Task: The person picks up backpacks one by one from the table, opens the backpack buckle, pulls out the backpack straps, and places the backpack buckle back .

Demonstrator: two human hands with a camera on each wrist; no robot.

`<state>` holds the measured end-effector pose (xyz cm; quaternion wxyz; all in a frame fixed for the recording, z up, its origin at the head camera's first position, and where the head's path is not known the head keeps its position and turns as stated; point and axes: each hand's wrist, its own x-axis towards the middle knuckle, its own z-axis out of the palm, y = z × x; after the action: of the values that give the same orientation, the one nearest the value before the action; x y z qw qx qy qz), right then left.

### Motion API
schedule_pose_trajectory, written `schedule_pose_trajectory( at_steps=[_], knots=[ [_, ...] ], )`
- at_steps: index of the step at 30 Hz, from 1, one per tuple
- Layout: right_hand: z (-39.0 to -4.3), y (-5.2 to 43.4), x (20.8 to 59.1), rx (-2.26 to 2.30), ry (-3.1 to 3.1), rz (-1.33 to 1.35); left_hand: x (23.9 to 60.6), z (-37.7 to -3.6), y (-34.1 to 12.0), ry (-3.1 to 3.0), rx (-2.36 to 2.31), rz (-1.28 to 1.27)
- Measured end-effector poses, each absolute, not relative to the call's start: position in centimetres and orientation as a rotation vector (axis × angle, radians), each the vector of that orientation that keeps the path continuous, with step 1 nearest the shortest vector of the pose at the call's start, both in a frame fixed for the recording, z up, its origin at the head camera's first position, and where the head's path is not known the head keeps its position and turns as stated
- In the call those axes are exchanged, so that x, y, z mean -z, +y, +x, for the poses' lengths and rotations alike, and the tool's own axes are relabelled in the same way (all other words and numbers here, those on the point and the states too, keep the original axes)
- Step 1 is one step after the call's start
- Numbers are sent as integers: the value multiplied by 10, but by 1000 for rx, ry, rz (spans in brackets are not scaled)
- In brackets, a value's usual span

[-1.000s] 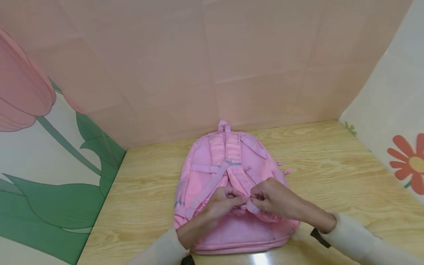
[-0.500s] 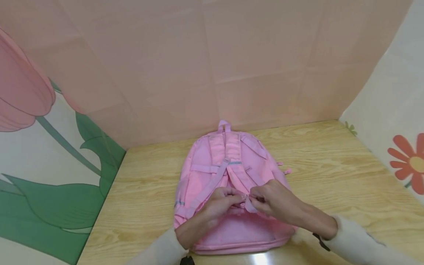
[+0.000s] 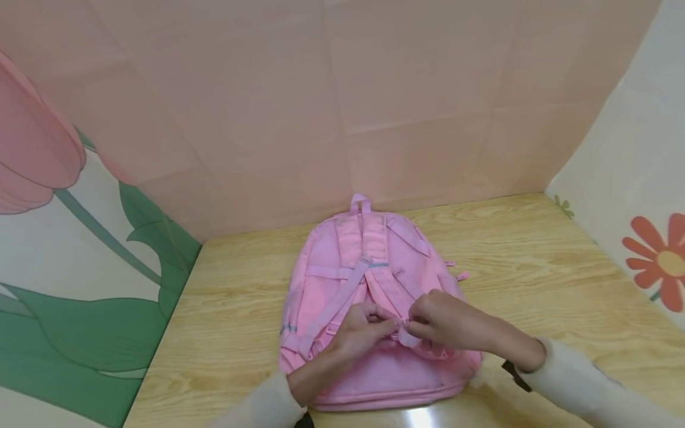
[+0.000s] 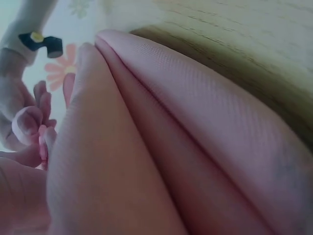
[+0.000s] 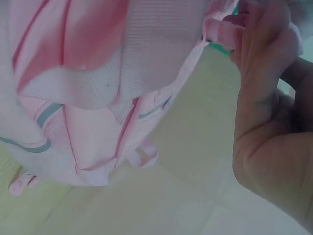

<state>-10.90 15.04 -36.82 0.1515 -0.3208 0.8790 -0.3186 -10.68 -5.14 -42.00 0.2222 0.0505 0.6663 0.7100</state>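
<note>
Little has moved since earlier — both hands, left hand (image 3: pixel 364 328) and right hand (image 3: pixel 444 324), still pinch the strap (image 3: pixel 405 336) on the backpack (image 3: pixel 342 285); strap work looks unfinished.

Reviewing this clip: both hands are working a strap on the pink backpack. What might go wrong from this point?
1. The left hand and right hand pinch a narrow pink webbing strap with fingertips only; it may slip out.
2. The pink fabric backpack lies loose on the wooden table, its bottom close to the near edge; a hard tug might drag it towards the person.
3. The hands hide the strap end from the head view, so a twist could go unnoticed.
</note>
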Motion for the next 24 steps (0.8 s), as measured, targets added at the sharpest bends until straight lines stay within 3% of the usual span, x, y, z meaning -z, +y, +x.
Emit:
schedule_pose_trajectory(
  at_steps=[24],
  knots=[
    [-103, 147, 375, 1038, 2626, -1115, 418, -108, -53, 1764, -1966, 95]
  ],
)
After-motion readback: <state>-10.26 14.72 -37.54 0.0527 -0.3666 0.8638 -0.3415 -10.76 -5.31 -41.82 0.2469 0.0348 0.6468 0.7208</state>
